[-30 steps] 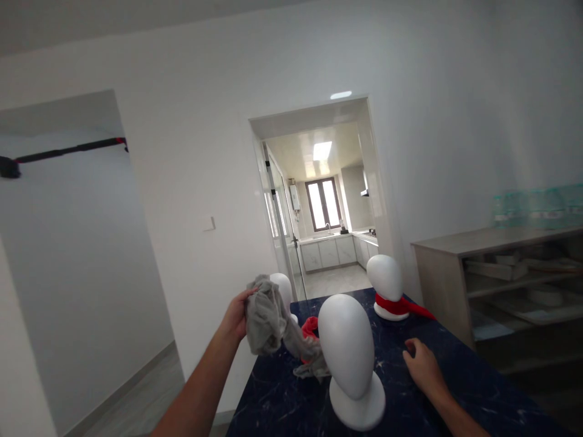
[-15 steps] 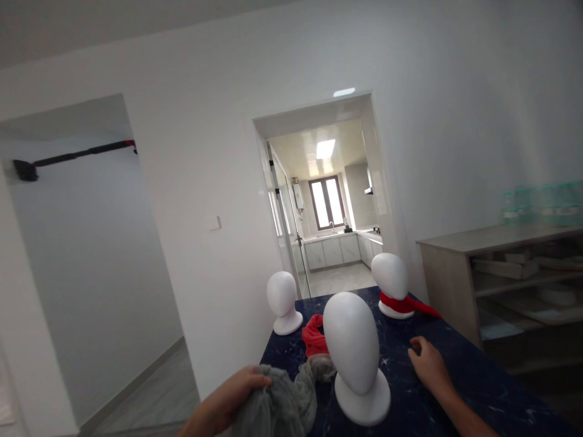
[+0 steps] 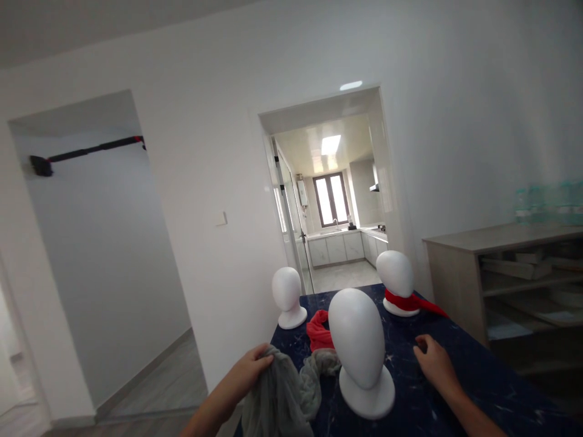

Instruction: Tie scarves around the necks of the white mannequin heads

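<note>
Here, a grey cloth (image 3: 282, 397) is gripped by the left hand (image 3: 248, 375), whose fingers are closed over its upper fold near the left edge of the dark blue table (image 3: 410, 406). Part of the cloth trails onto the table top toward the nearest mannequin head (image 3: 359, 346), while the rest hangs down over the edge and is cut off by the bottom of the frame. How much of it lies bunched under the palm cannot be made out.

The right hand (image 3: 435, 363) is laid on the table to the right of that nearest head, apart from it. Its fingers are curled loosely inward, and nothing is seen between them; whether the fingertips press on the surface cannot be told, since they are turned away from the camera.

A red cloth (image 3: 319, 329) is partly hidden behind the nearest head, so only its left portion is seen. Further back, a small mannequin head (image 3: 288, 296) stands bare at the far left corner, and a far mannequin head (image 3: 396, 280) is wrapped at the neck with a red scarf (image 3: 412, 301), one end of which lies along the table.

To the right, a wooden shelf unit (image 3: 501, 279) is cut off by the frame edge, and its contents are too blurred to be identified. The items on top of it are likewise indistinct.
</note>
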`<state>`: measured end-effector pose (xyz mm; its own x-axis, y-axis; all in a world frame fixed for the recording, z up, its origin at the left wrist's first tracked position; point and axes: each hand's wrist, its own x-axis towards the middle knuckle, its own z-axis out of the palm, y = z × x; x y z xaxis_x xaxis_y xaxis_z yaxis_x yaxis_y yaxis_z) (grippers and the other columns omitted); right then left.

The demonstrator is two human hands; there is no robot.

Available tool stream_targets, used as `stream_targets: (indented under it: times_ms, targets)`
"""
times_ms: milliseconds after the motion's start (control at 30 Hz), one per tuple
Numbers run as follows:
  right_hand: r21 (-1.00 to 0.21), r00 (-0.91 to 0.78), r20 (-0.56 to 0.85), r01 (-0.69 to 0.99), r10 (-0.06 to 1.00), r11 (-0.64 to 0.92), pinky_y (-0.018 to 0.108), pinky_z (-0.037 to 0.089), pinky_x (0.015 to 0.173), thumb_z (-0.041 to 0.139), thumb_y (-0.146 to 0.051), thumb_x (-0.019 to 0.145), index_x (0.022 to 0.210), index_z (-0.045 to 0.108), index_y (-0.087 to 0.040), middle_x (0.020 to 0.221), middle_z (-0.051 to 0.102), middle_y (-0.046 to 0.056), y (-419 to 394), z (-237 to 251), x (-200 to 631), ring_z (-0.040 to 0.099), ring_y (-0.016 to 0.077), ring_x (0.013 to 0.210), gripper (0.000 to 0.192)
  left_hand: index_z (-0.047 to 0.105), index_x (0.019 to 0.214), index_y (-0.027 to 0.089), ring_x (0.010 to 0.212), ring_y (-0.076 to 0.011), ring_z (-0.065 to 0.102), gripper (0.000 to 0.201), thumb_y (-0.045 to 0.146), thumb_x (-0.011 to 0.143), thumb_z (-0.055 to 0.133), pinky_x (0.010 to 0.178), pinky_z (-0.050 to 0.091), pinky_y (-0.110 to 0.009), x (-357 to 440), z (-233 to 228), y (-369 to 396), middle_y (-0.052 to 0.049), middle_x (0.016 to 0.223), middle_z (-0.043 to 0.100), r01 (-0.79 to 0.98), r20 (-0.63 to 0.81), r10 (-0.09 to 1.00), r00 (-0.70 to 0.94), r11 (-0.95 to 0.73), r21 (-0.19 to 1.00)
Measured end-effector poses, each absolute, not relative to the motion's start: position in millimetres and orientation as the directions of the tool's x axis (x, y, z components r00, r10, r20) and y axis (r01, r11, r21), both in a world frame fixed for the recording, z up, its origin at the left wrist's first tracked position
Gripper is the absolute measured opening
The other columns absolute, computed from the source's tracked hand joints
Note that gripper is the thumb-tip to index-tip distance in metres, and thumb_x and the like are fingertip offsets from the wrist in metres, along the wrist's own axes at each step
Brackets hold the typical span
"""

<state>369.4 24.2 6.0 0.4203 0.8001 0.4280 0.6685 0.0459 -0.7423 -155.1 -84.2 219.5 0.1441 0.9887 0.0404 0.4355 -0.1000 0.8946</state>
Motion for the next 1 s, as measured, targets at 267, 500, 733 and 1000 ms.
stream_targets:
  times_ms: [267,500,733,1000]
  targets:
    - [-0.767,0.417,0.424,0.638,0.804,0.074,0.044,0.055,0.096,0.051,-0.042,0.079,0.103,0.067,-0.018,0.106,0.077,0.018,22.5,9.0,370.3,0.073,0.0327,0.104,0.037,0.071,0.094,0.02,0.047,-0.0074,0.049,0.038,0.055,0.079,0.081,0.049,0.04,-0.018,-144.7,193.7,-83.6,0.006,0.066,0.065,0.09,-0.161,0.979,0.126,0.15,0.985]
    - [-0.803,0.435,0.407,0.589,0.803,0.088,0.045,0.055,0.095,0.057,-0.042,0.073,0.099,0.068,-0.019,0.105,0.078,0.017,15.8,15.1,364.0,0.073,0.0345,0.103,0.036,0.073,0.111,0.02,0.041,-0.0033,0.035,0.043,0.048,0.081,0.086,0.045,0.034,-0.016,-148.2,212.6,-88.6,0.009,0.057,0.055,-0.02,-0.16,0.961,0.227,0.169,0.985]
    - [-0.844,0.577,0.442,0.526,0.687,0.102,0.048,0.055,0.097,0.05,-0.05,0.086,0.111,0.063,-0.017,0.112,0.074,0.019,-2.7,57.0,370.2,0.071,0.034,0.106,0.043,0.072,0.11,0.017,0.047,-0.0029,0.037,0.039,0.044,0.084,0.083,0.05,0.041,-0.017,-139.0,240.8,-116.6,0.002,0.074,0.063,0.075,-0.143,0.91,0.39,0.123,0.99]
    - [-0.651,0.095,0.714,0.455,0.694,0.608,0.05,0.049,0.109,0.063,-0.045,0.096,0.135,0.058,-0.032,0.134,0.067,0.01,-149.1,188.5,235.4,0.062,0.0315,0.124,0.041,0.074,0.111,0.021,0.056,-0.0105,0.055,0.035,0.043,0.084,0.078,0.049,0.04,-0.02,-83.9,295.4,-147.0,-0.002,0.085,0.073,0.399,-0.209,0.836,0.508,-0.013,0.917]
